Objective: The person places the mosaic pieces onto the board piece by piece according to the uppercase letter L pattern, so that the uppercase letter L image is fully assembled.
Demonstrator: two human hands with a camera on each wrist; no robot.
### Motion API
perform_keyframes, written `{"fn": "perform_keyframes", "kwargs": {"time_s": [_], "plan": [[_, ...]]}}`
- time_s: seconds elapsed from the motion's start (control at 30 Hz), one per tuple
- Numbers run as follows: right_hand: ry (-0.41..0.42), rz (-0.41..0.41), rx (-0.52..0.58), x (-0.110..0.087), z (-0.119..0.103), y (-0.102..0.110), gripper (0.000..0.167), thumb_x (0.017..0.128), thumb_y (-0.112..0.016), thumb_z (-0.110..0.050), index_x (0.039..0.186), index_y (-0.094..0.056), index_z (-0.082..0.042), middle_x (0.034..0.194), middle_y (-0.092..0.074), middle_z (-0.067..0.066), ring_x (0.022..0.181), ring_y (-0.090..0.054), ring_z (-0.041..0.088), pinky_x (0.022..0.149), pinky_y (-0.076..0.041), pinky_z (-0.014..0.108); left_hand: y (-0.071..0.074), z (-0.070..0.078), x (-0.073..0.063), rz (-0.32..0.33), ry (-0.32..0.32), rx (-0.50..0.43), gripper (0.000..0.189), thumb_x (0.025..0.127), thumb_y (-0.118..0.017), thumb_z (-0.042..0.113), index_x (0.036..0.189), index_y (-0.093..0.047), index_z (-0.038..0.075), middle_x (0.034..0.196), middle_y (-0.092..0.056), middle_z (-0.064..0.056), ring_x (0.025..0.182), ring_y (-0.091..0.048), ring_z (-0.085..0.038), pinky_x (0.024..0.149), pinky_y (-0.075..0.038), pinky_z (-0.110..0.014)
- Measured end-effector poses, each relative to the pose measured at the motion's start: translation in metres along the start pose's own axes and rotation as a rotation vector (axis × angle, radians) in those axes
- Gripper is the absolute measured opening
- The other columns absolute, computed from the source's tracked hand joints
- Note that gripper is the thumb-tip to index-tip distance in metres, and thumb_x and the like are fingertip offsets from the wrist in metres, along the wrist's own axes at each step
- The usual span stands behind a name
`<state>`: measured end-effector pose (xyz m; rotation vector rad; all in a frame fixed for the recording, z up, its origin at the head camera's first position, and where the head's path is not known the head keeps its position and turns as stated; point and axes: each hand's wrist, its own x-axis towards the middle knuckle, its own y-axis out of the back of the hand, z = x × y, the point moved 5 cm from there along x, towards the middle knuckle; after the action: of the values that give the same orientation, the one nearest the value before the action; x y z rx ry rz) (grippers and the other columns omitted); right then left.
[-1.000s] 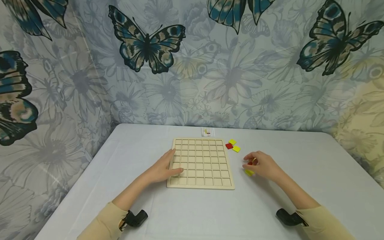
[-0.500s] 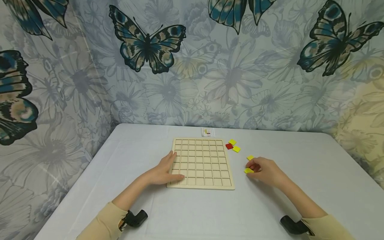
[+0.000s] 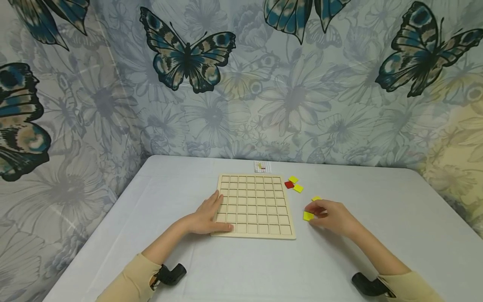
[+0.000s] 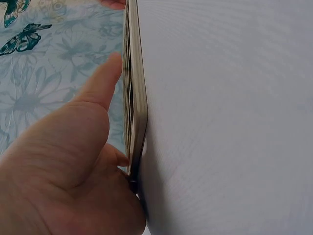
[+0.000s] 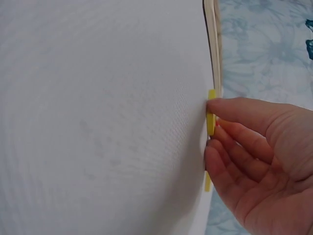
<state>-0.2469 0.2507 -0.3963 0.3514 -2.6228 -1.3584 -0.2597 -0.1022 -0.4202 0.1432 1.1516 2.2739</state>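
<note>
A pale wooden grid board (image 3: pixel 256 199) lies on the table, its squares bare. My left hand (image 3: pixel 205 216) rests at its left edge, fingers fairly straight along the side and thumb over the near-left corner; in the left wrist view the thumb (image 4: pixel 100 83) lies along the board's face. To the right of the board, my right hand (image 3: pixel 333 216) pinches a yellow square tile (image 3: pixel 307 216) between thumb and finger, low over the cloth. The right wrist view shows the thumb on the tile (image 5: pixel 211 117). Another yellow tile (image 3: pixel 316 199) shows partly behind the fingers.
Beyond the board's far-right corner lie two yellow tiles (image 3: pixel 298 188) and a red tile (image 3: pixel 289 184). A small printed grid card (image 3: pixel 262 167) sits behind the board. A white cloth covers the table (image 3: pixel 377 201), with a butterfly-patterned curtain (image 3: pixel 294 105) behind.
My right hand drew slightly nearer, uncovering the farther yellow tile, then shifted left with the yellow tile in its fingers. My left hand slid nearer along the board's edge.
</note>
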Motion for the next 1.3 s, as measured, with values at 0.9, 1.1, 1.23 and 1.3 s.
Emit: {"fn": "perform_keyframes", "kwargs": {"time_s": [0.9, 1.1, 1.23, 1.3], "plan": [[-0.002, 0.052, 0.080, 0.011, -0.008, -0.002, 0.033, 0.079, -0.083, -0.021, 0.105, -0.070, -0.006, 0.089, -0.067, -0.002, 0.081, -0.059, 0.015, 0.070, -0.051, 0.023, -0.002, -0.001, -0.003, -0.036, -0.041, 0.040, 0.114, 0.085, -0.069, 0.053, 0.152, -0.001, -0.008, 0.159, 0.011, -0.025, 0.147, 0.009, -0.034, 0.117, 0.002, -0.051], [0.024, 0.038, 0.158, 0.021, -0.022, -0.010, 0.034, 0.079, -0.082, -0.021, 0.106, -0.070, -0.005, 0.091, -0.067, -0.001, 0.083, -0.060, 0.016, 0.072, -0.052, 0.022, -0.003, -0.003, -0.003, -0.031, -0.042, 0.057, 0.114, 0.084, -0.069, 0.055, 0.153, -0.002, -0.006, 0.160, 0.012, -0.023, 0.147, 0.010, -0.033, 0.117, 0.002, -0.050], [0.018, 0.028, 0.219, 0.030, -0.032, -0.017, 0.034, 0.079, -0.082, -0.020, 0.107, -0.070, -0.005, 0.092, -0.068, 0.000, 0.084, -0.062, 0.017, 0.074, -0.052, 0.024, -0.003, -0.003, -0.002, -0.023, -0.054, 0.065, 0.113, 0.085, -0.069, 0.054, 0.153, -0.002, -0.008, 0.159, 0.010, -0.024, 0.147, 0.008, -0.035, 0.117, 0.000, -0.051], [0.014, 0.021, 0.244, 0.034, -0.036, -0.021, 0.035, 0.079, -0.082, -0.021, 0.107, -0.070, -0.005, 0.093, -0.067, 0.001, 0.085, -0.062, 0.017, 0.074, -0.052, 0.025, -0.003, -0.002, -0.003, -0.021, -0.057, 0.066, 0.113, 0.085, -0.069, 0.054, 0.153, -0.002, -0.008, 0.159, 0.011, -0.024, 0.147, 0.009, -0.035, 0.117, 0.000, -0.052]]}}
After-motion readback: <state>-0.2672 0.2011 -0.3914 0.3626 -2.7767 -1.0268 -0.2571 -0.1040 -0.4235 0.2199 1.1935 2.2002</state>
